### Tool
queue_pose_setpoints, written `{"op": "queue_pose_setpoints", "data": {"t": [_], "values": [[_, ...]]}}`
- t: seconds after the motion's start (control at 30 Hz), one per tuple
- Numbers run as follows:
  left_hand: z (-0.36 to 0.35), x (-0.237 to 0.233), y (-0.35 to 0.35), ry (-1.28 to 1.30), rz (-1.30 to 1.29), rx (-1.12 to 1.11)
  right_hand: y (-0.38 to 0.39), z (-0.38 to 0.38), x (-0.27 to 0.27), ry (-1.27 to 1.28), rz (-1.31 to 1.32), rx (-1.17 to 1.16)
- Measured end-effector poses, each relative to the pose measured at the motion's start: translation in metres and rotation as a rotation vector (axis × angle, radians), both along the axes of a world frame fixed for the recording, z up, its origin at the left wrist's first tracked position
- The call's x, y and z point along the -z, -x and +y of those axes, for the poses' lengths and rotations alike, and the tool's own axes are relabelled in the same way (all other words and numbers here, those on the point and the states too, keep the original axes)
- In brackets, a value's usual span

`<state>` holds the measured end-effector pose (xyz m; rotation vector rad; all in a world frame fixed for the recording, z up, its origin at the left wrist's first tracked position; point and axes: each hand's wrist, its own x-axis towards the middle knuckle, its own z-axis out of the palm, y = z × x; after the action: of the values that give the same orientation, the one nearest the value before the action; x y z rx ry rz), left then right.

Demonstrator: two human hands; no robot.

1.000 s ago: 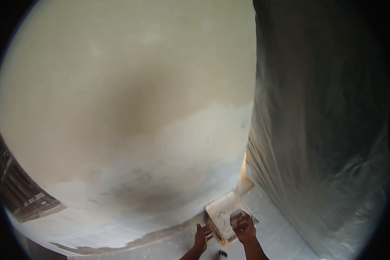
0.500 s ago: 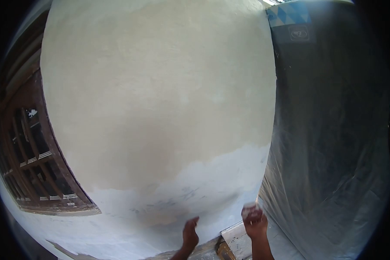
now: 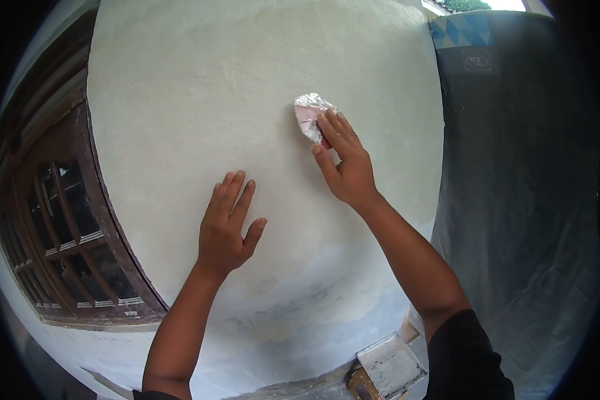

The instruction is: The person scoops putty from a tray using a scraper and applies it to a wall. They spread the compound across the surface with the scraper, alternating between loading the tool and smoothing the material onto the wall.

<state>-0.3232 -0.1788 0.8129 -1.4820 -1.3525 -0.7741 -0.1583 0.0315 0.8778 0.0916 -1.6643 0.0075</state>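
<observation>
My right hand [image 3: 347, 160] is up at the pale plastered wall [image 3: 180, 107], its fingers over a crumpled, shiny plastic packet with pink and red parts [image 3: 308, 115]. The packet is held flat at the wall face, partly hidden under the fingers. Lower and to the left, my left hand [image 3: 227, 227] is at the wall with its fingers stretched upward and the thumb apart, holding nothing.
A brown wooden window [image 3: 73, 233] with dark panes borders the wall on the left. Dark sheeting [image 3: 513, 167] with a blue-and-white patterned top hangs on the right. Below, a white-smeared tray or board [image 3: 392, 365] lies beside a brown block [image 3: 365, 387].
Both hands have risen from the bottom of the view onto the wall, the right one carrying the packet up and to the left. The view has shifted slightly.
</observation>
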Motion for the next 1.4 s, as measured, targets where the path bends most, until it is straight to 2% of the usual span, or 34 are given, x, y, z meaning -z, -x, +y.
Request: {"op": "queue_pose_setpoints", "data": {"t": [0.07,0.13,0.33,0.43,0.53,0.7,0.8,1.0,1.1,1.2,1.4], "values": [[0.002,-0.014,0.002,0.021,0.101,-0.09,0.006,0.014,-0.006,-0.094,-0.02,0.072],[0.009,-0.029,-0.002,0.029,0.136,-0.115,0.009,0.028,-0.008,-0.295,-0.022,0.151],[0.02,-0.055,-0.001,0.029,0.194,-0.171,0.022,0.061,0.001,-0.406,-0.105,0.212],[0.028,-0.054,-0.006,0.023,0.218,-0.207,-0.006,0.085,0.036,-0.432,-0.137,0.222],[0.038,-0.058,-0.008,0.003,0.235,-0.245,-0.02,0.104,0.04,-0.436,-0.109,0.239],[0.062,-0.058,-0.013,-0.008,0.209,-0.295,0.008,0.087,-0.019,-0.556,-0.02,0.169],[0.063,-0.059,-0.012,-0.028,0.191,-0.323,0.012,0.092,-0.025,-0.567,-0.077,0.177],[0.057,-0.061,-0.01,-0.036,0.238,-0.38,-0.027,0.117,0.006,-0.513,-0.125,0.19],[0.066,-0.065,-0.014,-0.046,0.243,-0.375,-0.011,0.091,-0.027,-0.579,-0.044,0.168],[0.07,-0.068,-0.017,-0.049,0.244,-0.359,0.01,0.089,-0.038,-0.644,-0.081,0.201],[0.059,-0.061,-0.013,-0.018,0.26,-0.395,-0.028,0.126,0.005,-0.615,-0.167,0.239]]}}
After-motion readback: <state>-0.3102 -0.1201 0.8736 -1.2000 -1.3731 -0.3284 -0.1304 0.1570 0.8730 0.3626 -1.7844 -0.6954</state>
